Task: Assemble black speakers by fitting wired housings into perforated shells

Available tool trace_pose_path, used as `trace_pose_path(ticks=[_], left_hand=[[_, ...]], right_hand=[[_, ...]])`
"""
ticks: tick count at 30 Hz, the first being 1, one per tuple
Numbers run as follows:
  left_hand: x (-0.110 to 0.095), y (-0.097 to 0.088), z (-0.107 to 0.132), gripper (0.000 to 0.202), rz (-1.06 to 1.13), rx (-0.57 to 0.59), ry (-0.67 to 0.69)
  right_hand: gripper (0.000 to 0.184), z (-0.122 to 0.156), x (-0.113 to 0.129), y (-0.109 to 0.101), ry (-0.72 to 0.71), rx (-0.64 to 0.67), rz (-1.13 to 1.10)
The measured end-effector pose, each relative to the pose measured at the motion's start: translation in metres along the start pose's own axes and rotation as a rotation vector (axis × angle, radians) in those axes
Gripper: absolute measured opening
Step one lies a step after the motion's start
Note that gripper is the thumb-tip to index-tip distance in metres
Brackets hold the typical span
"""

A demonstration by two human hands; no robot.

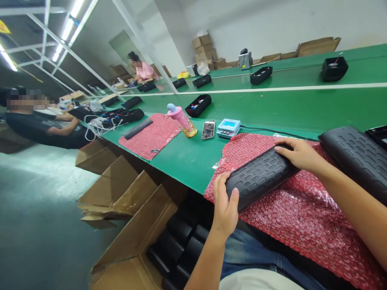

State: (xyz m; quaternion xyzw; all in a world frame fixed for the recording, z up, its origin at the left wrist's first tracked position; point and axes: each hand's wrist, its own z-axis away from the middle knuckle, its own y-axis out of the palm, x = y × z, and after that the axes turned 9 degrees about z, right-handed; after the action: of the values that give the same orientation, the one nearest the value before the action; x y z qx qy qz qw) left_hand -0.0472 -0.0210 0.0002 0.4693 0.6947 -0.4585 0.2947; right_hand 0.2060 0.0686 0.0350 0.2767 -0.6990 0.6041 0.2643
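Between my two hands is a long black speaker housing (260,175) with a textured grille on its upper face. My left hand (225,205) grips its near-left end, thumb on top and fingers round the far side. At its right end, my right hand (298,155) is closed over the edge with the thumb on the top face. The housing is tilted over a sheet of red bubble wrap (290,217) at the table's edge. Right of my right hand lies another black textured housing (356,157), partly hidden by my forearm.
A blue-and-white device (229,128) with a cable, a phone (208,130) and a pink-lidged bottle (183,121) stand beyond the wrap. Open speaker shells (198,105) dot the green table (287,108). Below left, a cardboard box (136,237) holds several black housings. Two people sit farther off.
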Motion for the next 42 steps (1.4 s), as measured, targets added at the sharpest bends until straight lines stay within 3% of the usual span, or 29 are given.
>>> trace_pose_path(ticks=[17, 27, 36, 40, 42], left_hand=[[-0.002, -0.003, 0.001, 0.034, -0.126, 0.038, 0.13], [0.004, -0.01, -0.005, 0.038, -0.245, 0.118, 0.175], [0.006, -0.01, -0.005, 0.038, -0.258, 0.111, 0.218], [0.011, -0.009, -0.004, 0.038, -0.222, 0.082, 0.229], [0.013, -0.008, -0.004, 0.038, -0.212, 0.073, 0.232]], right_hand=[[0.019, 0.002, 0.009, -0.004, 0.009, 0.016, 0.08], [0.018, 0.001, 0.011, -0.001, -0.013, 0.038, 0.142], [0.057, 0.005, 0.013, 0.001, -0.077, 0.157, 0.368], [0.077, -0.014, 0.04, -0.031, -0.072, 0.144, 0.47], [0.083, -0.023, 0.065, -0.056, -0.236, -0.006, 0.536]])
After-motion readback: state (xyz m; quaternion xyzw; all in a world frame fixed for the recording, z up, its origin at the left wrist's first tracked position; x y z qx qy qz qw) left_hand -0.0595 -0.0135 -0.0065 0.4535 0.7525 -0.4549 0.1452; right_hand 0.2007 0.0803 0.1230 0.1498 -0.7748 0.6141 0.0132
